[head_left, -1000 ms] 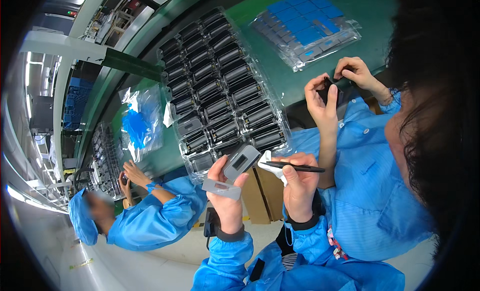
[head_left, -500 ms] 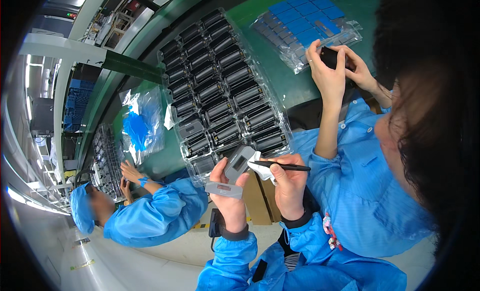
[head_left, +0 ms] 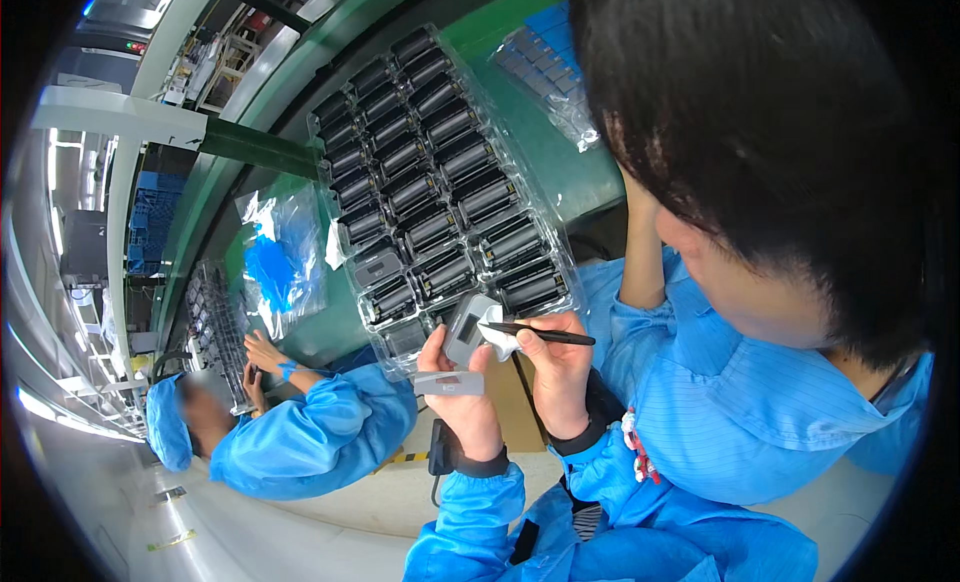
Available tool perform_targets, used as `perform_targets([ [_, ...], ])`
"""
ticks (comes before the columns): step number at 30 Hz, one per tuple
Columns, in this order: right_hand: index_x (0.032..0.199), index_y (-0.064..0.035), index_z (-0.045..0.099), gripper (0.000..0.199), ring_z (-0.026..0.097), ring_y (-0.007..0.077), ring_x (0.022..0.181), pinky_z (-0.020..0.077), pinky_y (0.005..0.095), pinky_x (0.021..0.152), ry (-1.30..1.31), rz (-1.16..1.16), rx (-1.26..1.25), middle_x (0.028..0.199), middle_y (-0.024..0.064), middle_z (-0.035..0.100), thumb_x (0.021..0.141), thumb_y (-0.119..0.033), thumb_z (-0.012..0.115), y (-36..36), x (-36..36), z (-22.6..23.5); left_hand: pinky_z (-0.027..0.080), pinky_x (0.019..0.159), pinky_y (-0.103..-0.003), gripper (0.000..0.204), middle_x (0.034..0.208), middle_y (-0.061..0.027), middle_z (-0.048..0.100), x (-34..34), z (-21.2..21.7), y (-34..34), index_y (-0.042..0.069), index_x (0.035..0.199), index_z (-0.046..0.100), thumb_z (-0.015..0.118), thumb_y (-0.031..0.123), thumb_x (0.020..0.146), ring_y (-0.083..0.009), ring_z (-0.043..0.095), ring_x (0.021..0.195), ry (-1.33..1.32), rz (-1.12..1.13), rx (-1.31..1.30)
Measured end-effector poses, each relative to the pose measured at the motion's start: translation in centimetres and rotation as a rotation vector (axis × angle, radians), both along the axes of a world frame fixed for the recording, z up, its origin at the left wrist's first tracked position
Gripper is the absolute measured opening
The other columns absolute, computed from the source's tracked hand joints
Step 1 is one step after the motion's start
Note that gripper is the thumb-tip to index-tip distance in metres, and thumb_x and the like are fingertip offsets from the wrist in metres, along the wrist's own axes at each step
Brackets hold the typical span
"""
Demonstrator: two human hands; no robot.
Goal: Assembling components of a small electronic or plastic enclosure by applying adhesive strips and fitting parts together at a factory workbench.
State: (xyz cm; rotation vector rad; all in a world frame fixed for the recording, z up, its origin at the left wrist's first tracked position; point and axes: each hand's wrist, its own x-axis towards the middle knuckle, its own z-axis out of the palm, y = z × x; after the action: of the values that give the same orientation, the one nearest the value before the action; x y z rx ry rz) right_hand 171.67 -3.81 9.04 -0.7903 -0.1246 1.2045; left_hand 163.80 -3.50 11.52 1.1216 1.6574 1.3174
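Note:
My left hand (head_left: 465, 422) is closed round a small grey plastic casing (head_left: 468, 322) with a dark rectangular window, tilted upward. A second flat grey panel (head_left: 448, 384) with a slot rests across the same hand's fingers. In my right hand (head_left: 562, 382) is a slim black pen-like tool (head_left: 550, 334), pinched with a crumpled white cloth (head_left: 503, 342). Tool tip and cloth lie against the casing's right side, by the window. Both hands are just off the near end of a clear plastic tray (head_left: 402, 360) holding rows of black housings (head_left: 435, 237).
Close on the right, a co-worker in blue (head_left: 720, 402) leans in; their head covers much of that side. Another co-worker (head_left: 310, 432) sits at left. On the green bench (head_left: 590, 187) lie a bag with blue film (head_left: 270, 267) and bagged grey-blue pieces (head_left: 540, 72).
The right co-worker's head has swung leftward, hiding their hands and most of the blue pieces. My right hand, tool and cloth have shifted slightly left, staying at the casing.

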Motion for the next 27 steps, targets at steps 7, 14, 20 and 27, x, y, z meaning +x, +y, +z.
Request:
perform_targets([
  [7,0.091,0.0002,0.051,0.015,0.060,0.0146,0.085,0.0490,0.0252,0.077,0.066,-0.015,-0.022,0.091,0.0097,0.062,0.081,0.003,0.062,0.0,-0.5,-0.1,0.042,0.086,-0.027,0.051,0.109,-0.0131,0.054,0.1,-0.1,-0.1,-0.003,0.122,0.044,0.066,-0.003,0.076,-0.0174,0.052,0.098,0.062,0.003,0.069],
  [14,0.091,0.0002,0.052,0.014,0.059,0.0127,0.083,0.0483,0.0238,0.076,0.071,-0.009,-0.054,0.089,0.0090,0.061,0.081,0.004,0.061,0.2,-0.8,-0.3,0.043,0.085,-0.028,0.052,0.109,-0.0128,0.054,0.2,-0.5,0.0,-0.002,0.123,0.043,0.065,-0.004,0.076,-0.0177,0.053,0.098,0.061,0.008,0.095],
  [20,0.092,-0.0001,0.051,0.015,0.059,0.0135,0.085,0.0483,0.0242,0.077,0.100,-0.015,-0.038,0.091,0.0093,0.061,0.081,0.005,0.061,0.1,-0.6,-0.4,0.043,0.085,-0.028,0.053,0.108,-0.0125,0.055,0.5,-0.3,0.0,-0.003,0.123,0.042,0.066,-0.002,0.076,-0.0177,0.053,0.098,0.021,0.005,0.095],
  [27,0.096,-0.0059,0.046,0.017,0.059,0.0211,0.091,0.0488,0.0375,0.082,0.230,0.088,-0.035,0.097,0.0105,0.057,0.084,0.000,0.057,-4.8,0.9,-1.0,0.041,0.077,-0.023,0.048,0.104,-0.0081,0.055,0.8,0.9,1.3,-0.001,0.118,0.050,0.069,0.001,0.075,-0.0126,0.051,0.088,0.181,-0.025,0.025],
])
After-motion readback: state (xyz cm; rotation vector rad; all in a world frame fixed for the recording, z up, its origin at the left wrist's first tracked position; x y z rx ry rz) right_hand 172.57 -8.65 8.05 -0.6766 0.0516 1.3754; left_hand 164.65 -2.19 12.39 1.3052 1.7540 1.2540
